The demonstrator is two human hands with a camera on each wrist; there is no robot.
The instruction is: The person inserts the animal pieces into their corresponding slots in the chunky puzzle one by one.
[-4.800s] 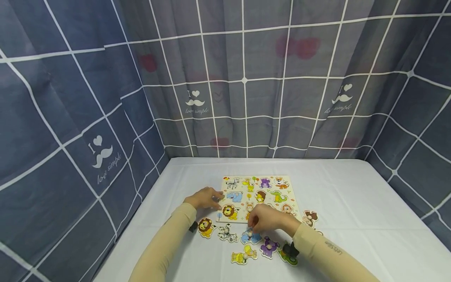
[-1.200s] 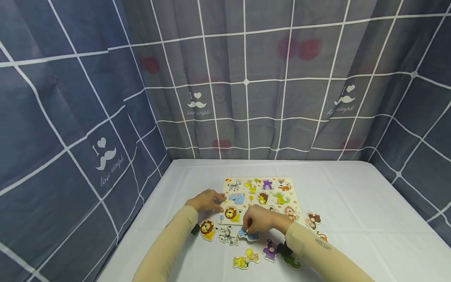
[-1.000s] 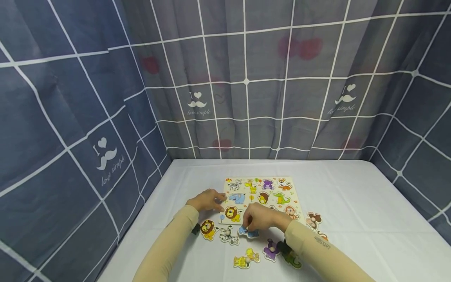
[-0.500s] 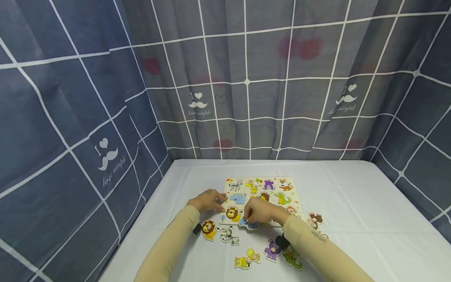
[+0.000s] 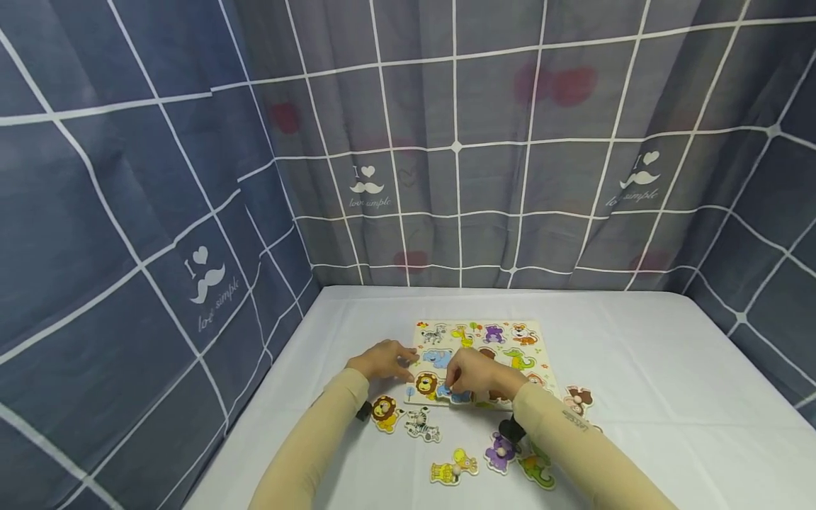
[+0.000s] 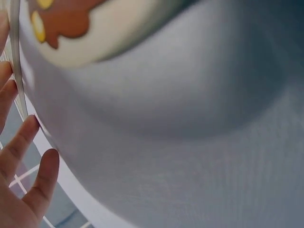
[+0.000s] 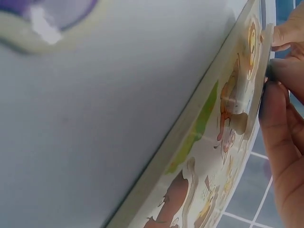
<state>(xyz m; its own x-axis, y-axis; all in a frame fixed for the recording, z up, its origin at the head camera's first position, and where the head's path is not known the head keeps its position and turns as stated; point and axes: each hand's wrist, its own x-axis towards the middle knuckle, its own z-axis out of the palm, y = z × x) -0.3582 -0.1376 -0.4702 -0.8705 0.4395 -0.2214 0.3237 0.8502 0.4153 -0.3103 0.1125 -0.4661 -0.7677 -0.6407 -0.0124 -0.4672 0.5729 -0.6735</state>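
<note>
My right hand (image 5: pixel 481 372) pinches a blue elephant puzzle piece (image 5: pixel 455 396) over the front row of the animal peg board (image 5: pixel 539 347), just right of its printed lion. In the right wrist view the elephant piece (image 7: pixel 259 90) shows edge-on at the thumb and fingertips, tilted over the board (image 7: pixel 156 164). My left hand (image 5: pixel 382 360) lies at the board's left edge with fingers spread. In the left wrist view those fingertips (image 6: pixel 31 122) meet the board's side (image 6: pixel 15 52). The elephant's knob is hidden by the right fingers.
Loose pieces lie before the board: lion (image 5: pixel 385 414), zebra (image 5: pixel 422 425), giraffe (image 5: pixel 454 467), purple animal (image 5: pixel 500 453) and crocodile (image 5: pixel 537 467). A brown piece (image 5: pixel 577 400) lies to the right, beside another partly hidden by the sleeve. A grid-patterned curtain (image 5: pixel 484 177) surrounds the white table.
My right hand has picked the elephant piece up from the table in front of the board and carried it forward over the front row. My left hand has stayed at the board's edge.
</note>
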